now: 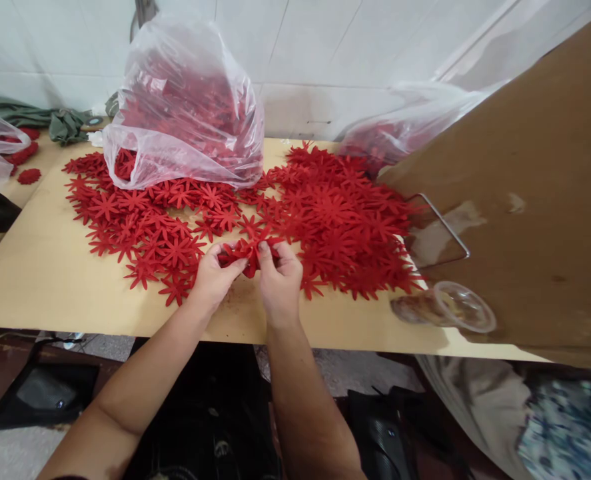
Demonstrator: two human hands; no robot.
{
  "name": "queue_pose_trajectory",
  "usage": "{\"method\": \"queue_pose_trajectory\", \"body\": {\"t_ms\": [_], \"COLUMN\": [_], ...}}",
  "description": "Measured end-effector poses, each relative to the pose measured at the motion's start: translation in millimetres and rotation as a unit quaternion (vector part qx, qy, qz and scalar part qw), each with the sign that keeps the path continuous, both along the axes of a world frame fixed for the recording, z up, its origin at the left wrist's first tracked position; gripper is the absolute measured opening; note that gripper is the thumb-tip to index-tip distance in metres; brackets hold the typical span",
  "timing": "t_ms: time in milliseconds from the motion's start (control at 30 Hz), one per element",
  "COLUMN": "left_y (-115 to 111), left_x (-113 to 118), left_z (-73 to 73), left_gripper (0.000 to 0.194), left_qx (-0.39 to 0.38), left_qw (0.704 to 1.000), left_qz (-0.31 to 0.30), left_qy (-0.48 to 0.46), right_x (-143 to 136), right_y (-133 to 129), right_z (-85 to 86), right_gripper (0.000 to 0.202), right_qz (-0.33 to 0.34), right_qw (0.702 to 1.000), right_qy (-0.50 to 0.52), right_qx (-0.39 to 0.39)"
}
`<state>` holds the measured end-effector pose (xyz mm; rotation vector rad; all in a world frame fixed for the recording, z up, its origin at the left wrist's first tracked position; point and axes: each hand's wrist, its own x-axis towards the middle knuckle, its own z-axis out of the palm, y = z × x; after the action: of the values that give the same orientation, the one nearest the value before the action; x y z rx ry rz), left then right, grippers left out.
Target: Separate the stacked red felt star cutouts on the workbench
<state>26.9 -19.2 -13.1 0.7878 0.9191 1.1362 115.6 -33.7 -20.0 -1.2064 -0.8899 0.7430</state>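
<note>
My left hand (216,273) and my right hand (280,277) meet over the front of the table, both pinching the same red flower-shaped cutout (252,257). Thumbs press on it from above, while the other fingers are partly hidden beneath. Whether it is one layer or a few together, I cannot tell. Close by on the left spreads a loose heap of similar red cutouts (140,227) with narrow petals. A denser heap of larger-looking red cutouts (340,220) lies to the right of my hands.
A clear plastic bag (190,113) full of red pieces stands behind the left heap. On the right, a big cardboard sheet (535,187) rises beside a metal wire loop (445,227) and a clear plastic cup (462,307). Another bag (395,120) sits at the back.
</note>
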Motion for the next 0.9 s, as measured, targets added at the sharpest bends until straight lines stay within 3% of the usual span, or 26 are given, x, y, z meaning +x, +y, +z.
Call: {"method": "queue_pose_trajectory", "body": {"t_ms": [133,267,367,667,900], "left_y": [-2,-1,0,0,0], "left_x": [0,0,-1,-1,-2], "left_z": [0.6,-1.1,-1.9,0.8,-2.0], "left_gripper": [0.026,0.028,0.03,0.03,0.028], "left_qx": [0.026,0.03,0.027,0.02,0.036], "left_qw": [0.999,0.998,0.999,0.998,0.997], "left_qz": [-0.002,-0.003,-0.006,-0.004,-0.012], "left_qy": [0.031,0.048,0.046,0.054,0.063], "right_x": [5,13,22,61,86], "right_y": [1,7,10,12,12], "right_z": [0.1,-3.6,-4.8,11.3,15.7], "right_gripper": [0.029,0.021,0.026,0.04,0.03], "right_qz": [-0.025,-0.06,-0.083,-0.114,-0.135], "right_qw": [0.998,0.992,0.984,0.983,0.98], "right_qy": [0.06,0.111,0.159,0.144,0.144], "right_qx": [-0.014,0.008,0.01,-0.001,-0.001]}}
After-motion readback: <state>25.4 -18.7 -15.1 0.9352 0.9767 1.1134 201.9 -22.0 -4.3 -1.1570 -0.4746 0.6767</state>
